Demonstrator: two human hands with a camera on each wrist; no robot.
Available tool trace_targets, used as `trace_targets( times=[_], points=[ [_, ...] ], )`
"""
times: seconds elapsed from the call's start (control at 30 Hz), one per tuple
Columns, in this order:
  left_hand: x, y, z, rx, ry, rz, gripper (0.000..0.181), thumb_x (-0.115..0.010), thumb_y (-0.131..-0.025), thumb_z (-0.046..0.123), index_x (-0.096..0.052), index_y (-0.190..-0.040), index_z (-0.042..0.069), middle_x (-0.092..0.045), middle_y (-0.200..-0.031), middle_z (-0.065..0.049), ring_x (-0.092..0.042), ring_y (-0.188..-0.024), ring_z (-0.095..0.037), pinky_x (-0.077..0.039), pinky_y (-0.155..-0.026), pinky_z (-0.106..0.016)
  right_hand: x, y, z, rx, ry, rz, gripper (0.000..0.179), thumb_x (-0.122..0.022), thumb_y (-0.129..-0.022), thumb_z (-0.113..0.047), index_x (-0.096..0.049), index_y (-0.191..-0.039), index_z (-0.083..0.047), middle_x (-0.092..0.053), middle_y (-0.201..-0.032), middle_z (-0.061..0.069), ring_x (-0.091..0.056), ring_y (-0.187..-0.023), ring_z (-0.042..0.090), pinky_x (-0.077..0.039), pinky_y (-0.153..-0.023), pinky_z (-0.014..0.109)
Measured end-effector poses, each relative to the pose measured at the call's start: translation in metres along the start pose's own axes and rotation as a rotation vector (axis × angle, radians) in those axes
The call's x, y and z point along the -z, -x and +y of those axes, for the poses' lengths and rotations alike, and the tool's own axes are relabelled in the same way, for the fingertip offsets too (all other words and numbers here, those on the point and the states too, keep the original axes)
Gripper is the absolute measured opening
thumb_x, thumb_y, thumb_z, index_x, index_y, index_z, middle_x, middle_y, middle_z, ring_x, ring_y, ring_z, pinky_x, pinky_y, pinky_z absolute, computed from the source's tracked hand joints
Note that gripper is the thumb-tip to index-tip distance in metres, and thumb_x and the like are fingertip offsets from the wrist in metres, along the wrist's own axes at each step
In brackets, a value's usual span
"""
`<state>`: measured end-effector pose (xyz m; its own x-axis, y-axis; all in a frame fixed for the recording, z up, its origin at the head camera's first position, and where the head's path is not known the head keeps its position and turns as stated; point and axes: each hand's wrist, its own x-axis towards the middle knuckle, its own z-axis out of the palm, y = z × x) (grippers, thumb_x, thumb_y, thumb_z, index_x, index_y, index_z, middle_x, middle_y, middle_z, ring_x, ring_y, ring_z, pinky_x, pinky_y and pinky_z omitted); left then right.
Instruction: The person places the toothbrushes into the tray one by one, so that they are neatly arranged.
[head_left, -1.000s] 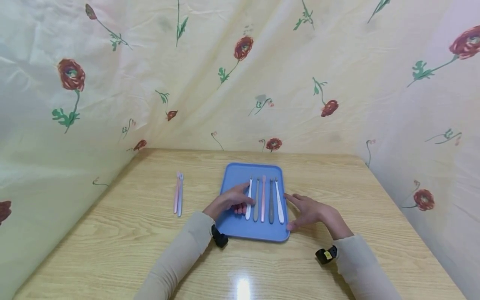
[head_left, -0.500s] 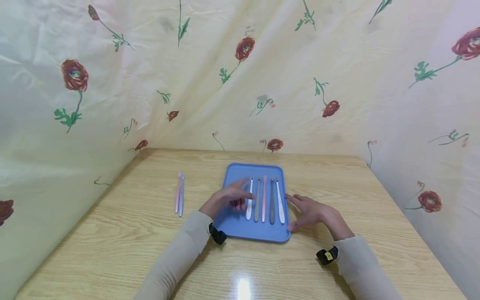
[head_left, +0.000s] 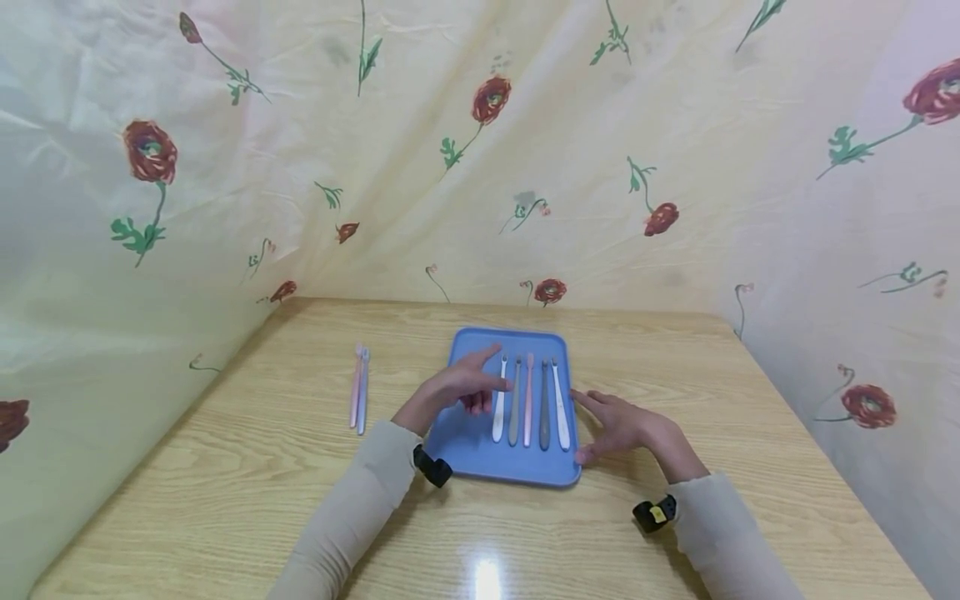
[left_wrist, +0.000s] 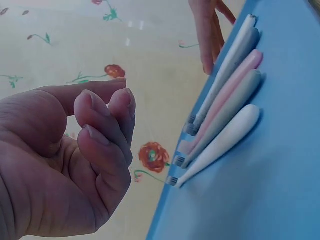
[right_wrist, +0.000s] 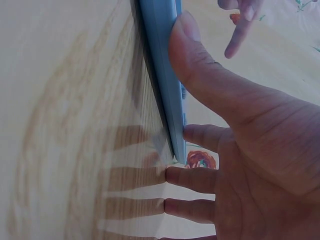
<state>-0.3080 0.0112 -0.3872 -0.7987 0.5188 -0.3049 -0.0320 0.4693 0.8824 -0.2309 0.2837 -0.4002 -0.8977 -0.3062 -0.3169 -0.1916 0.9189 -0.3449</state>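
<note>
Several toothbrushes lie side by side on a blue tray [head_left: 480, 462], heads toward the far side: a white one [head_left: 498, 417] on the left, then a grey-green one [head_left: 514, 417], a pink one [head_left: 528, 408], a dark grey one [head_left: 544, 417] and another white one [head_left: 561, 417]. Over the tray's left half hovers my left hand [head_left: 456, 385], index finger stretched out and the others loosely bent, holding nothing. It partly covers the left white toothbrush in the head view. My right hand [head_left: 621, 423] touches the tray's right edge with thumb and index finger spread apart.
A pink toothbrush [head_left: 356, 392] and a bluish-lilac toothbrush [head_left: 363, 396] lie together on the wooden table [head_left: 262, 467], left of the tray. Flower-patterned cloth [head_left: 405, 167] rises behind the table and along both sides.
My left hand has lifted a little and shifted toward the far side, away from the left white toothbrush. The right hand stays at the tray's edge, and the toothbrushes keep their places.
</note>
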Motion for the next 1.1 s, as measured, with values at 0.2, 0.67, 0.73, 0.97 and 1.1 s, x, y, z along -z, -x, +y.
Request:
trace_targets(
  times=[0.2,0.67,0.73,0.97,1.1],
  points=[
    [0.007,0.008,0.005,-0.018,0.014,-0.017,0.087,-0.067,-0.091,0.028,-0.011,-0.157,0.026,-0.059,-0.053,-0.003,-0.049,-0.039,-0.011,-0.042,-0.039,-0.023,0.0,0.0,-0.001,0.007,0.004,0.001,0.111,-0.078,-0.071,-0.056,-0.019,-0.156,-0.014,-0.019,-0.156,0.032,-0.018,-0.142,0.056,-0.025,-0.109,0.072],
    [0.039,0.025,0.007,-0.078,0.06,0.015,0.088,-0.066,-0.092,0.027,-0.007,-0.157,0.027,-0.057,-0.05,-0.003,-0.048,-0.037,-0.011,-0.04,-0.037,-0.023,0.001,0.0,0.001,0.021,0.009,0.007,0.11,-0.078,-0.072,-0.054,-0.02,-0.155,-0.012,-0.021,-0.155,0.033,-0.02,-0.141,0.056,-0.025,-0.11,0.07],
    [0.042,0.027,0.005,-0.074,0.069,0.021,0.088,-0.066,-0.091,0.028,-0.007,-0.157,0.028,-0.057,-0.05,-0.003,-0.048,-0.037,-0.011,-0.04,-0.038,-0.024,0.001,0.0,0.0,0.024,0.01,0.008,0.11,-0.078,-0.072,-0.054,-0.02,-0.155,-0.012,-0.021,-0.155,0.033,-0.02,-0.141,0.056,-0.025,-0.11,0.07],
    [0.059,0.038,-0.005,-0.064,0.09,0.06,0.087,-0.066,-0.092,0.028,-0.008,-0.156,0.031,-0.057,-0.05,-0.004,-0.047,-0.037,-0.012,-0.04,-0.039,-0.024,0.002,0.0,0.0,0.036,0.003,0.009,0.11,-0.078,-0.072,-0.053,-0.019,-0.155,-0.011,-0.021,-0.155,0.034,-0.02,-0.141,0.057,-0.025,-0.109,0.071],
    [0.072,0.045,-0.011,-0.057,0.098,0.08,0.086,-0.065,-0.092,0.027,-0.007,-0.156,0.032,-0.057,-0.051,-0.004,-0.046,-0.038,-0.012,-0.04,-0.04,-0.024,0.002,0.0,0.0,0.037,0.001,0.008,0.111,-0.078,-0.071,-0.054,-0.019,-0.155,-0.011,-0.021,-0.155,0.034,-0.02,-0.141,0.057,-0.025,-0.109,0.071]
  ],
)
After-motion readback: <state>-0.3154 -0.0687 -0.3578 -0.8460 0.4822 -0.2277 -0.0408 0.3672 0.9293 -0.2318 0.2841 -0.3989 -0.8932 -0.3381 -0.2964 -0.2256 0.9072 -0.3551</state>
